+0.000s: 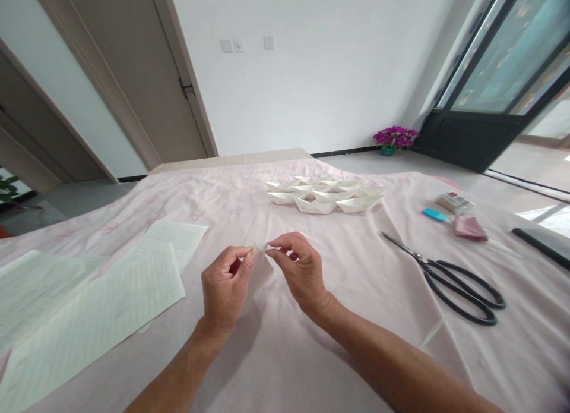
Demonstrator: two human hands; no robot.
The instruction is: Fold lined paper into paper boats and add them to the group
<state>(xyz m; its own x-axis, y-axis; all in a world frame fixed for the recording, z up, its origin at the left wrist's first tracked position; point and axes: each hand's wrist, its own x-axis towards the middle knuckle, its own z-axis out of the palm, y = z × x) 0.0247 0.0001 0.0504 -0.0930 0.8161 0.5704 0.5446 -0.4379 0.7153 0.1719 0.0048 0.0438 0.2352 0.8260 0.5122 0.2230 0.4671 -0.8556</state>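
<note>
Over the middle of the bed-like, cloth-covered surface, my left hand (226, 283) pinches a small piece of folded white paper (260, 246) between thumb and forefinger. On the paper's other side, my right hand (303, 273) pinches too, its fingertips very near the left ones. The paper is mostly hidden and too small to show its full shape. Beyond my hands, several folded white paper boats (317, 206) stand close together in rows. To my left lie loose lined paper sheets (120, 297), overlapping one another.
Black-handled scissors (421, 258) lie partly open at the right. Past them are a blue eraser-like block (434, 215), a small packet (454, 202), a pink item (469, 228) and a dark flat object (543, 246). Pink cloth (285, 353) covers the surface, with wrinkles.
</note>
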